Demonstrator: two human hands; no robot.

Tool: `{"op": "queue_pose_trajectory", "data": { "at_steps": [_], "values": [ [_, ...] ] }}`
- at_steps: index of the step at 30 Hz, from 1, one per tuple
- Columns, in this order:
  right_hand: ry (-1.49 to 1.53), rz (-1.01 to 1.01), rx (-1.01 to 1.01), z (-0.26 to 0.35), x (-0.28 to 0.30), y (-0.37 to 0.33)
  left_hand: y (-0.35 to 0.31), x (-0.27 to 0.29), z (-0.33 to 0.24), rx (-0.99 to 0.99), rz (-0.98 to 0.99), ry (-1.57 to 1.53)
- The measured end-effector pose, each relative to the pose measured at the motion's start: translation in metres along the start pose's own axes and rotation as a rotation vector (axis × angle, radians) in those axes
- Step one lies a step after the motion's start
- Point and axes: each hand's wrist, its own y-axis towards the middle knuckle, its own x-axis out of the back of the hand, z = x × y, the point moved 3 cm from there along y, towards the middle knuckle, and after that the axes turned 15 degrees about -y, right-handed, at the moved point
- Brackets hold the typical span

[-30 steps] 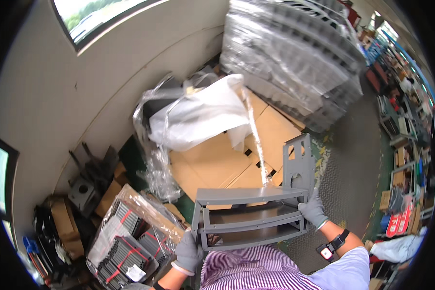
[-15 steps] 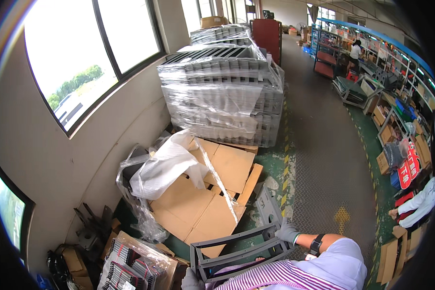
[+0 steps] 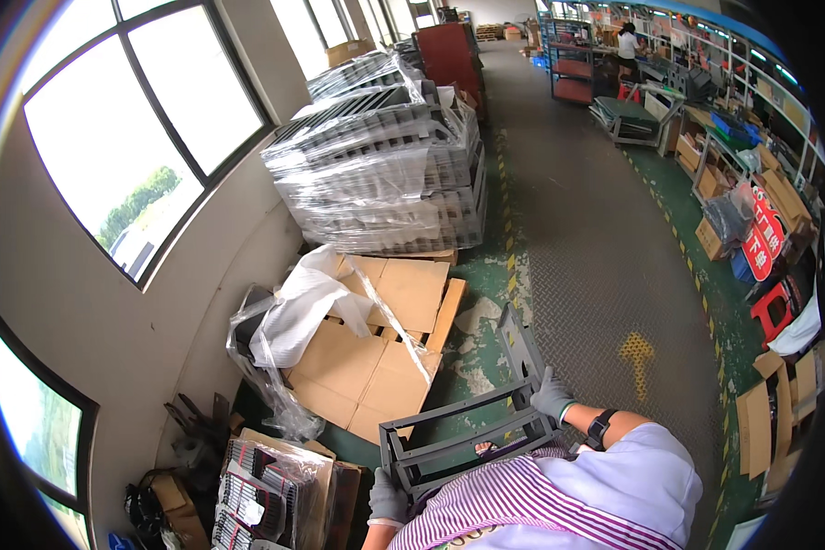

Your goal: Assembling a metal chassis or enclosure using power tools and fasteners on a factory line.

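A dark grey metal frame (image 3: 456,406) with long rails and open gaps is carried in front of my body. My gloved right hand (image 3: 552,396) grips its right end, beside a perforated arm (image 3: 518,343) that points away from me. At the left end my gloved left hand (image 3: 388,500) closes round the frame's corner, its fingertips partly hidden. The striped apron (image 3: 500,490) sits close behind the frame and covers some of its near side. Through a gap, part of a foot shows below.
A pallet topped with cardboard (image 3: 357,367) and loose white wrap lies ahead left. Beyond it stands a film-wrapped stack of grey frames (image 3: 376,174). Boxed metal parts (image 3: 261,495) sit near left. The patterned metal walkway (image 3: 596,247) runs ahead; a red stool (image 3: 775,312) stands right.
My view has shifted, and the walkway and stack sit further left in it. Both hands still hold the frame; my left hand appears higher. At right, the other person's arm has mostly left view.
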Motion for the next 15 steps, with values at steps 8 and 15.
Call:
{"op": "queue_pose_trajectory", "data": {
  "at_steps": [8,15],
  "values": [
    [0.022,-0.001,0.055,-0.074,-0.024,-0.103,-0.132,-0.058,0.074,0.135,-0.009,-0.066],
    [-0.023,-0.104,-0.039,-0.142,-0.018,-0.155,-0.188,-0.082,0.055,-0.027,-0.06,-0.199]
  ]
}}
